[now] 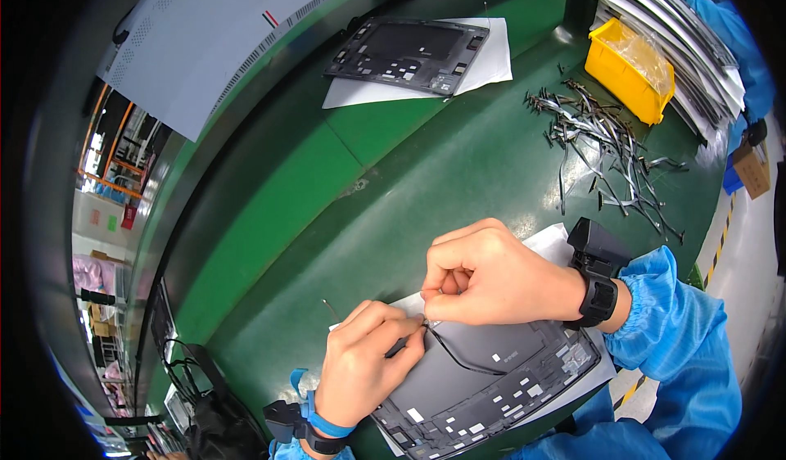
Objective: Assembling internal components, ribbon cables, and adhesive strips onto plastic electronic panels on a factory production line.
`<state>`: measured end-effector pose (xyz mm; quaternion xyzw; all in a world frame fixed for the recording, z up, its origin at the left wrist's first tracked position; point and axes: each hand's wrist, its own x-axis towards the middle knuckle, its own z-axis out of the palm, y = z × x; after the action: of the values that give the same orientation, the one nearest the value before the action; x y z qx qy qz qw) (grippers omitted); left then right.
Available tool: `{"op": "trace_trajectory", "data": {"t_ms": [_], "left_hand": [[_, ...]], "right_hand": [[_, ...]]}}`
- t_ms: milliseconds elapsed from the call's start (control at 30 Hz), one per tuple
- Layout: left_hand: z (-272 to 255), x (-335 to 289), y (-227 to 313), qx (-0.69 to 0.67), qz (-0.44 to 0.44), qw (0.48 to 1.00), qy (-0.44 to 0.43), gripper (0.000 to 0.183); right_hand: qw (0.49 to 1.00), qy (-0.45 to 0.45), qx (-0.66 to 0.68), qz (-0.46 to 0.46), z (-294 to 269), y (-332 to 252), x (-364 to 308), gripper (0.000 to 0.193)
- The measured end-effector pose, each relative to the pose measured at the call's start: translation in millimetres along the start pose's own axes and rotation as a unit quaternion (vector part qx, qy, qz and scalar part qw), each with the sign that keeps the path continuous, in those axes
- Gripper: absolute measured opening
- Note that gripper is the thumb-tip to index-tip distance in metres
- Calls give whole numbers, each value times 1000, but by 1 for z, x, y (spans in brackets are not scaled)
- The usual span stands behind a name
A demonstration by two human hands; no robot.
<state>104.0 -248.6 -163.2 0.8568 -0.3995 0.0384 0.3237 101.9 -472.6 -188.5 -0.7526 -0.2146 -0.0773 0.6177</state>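
Observation:
A dark grey tablet housing [524, 347] with small white pads lies on white sheeting in front of me. Over its far edge, my left hand [368, 358] is closed, thumb and forefinger pinching one end of a thin black cable [458, 363]. The cable's rest trails across the housing in a curve. My right hand [503, 276] is also closed, its fingertips pinched together almost against the left ones. What lies between the right fingertips is too small and hidden to make out. Both wrists carry black devices, and the left also has a blue strap.
A tangled pile of flat cables [602, 145] lies at the far right beside a yellow bin [626, 75] with clear plastic in it. Behind stands a stack of sheets [696, 59]. Another tablet housing [409, 51] rests on white paper at the back. A black bag [217, 415] is at lower left.

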Motion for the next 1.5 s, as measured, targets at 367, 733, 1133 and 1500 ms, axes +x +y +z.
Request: {"op": "trace_trajectory", "data": {"t_ms": [367,733,1133,1500], "left_hand": [[5,-3,4,46,23,998,19,15],[-8,-5,0,-21,-43,998,-31,13],[6,-9,11,119,52,991,20,24],[-3,-10,6,39,-16,999,6,21]], "right_hand": [[1000,1,-9,1,1,-3,-1,16],[1000,-9,-12,-7,2,1,-2,16],[999,1,-13,-52,2,9,-5,11],[998,3,-49,-46,-1,5,-10,13]]}}
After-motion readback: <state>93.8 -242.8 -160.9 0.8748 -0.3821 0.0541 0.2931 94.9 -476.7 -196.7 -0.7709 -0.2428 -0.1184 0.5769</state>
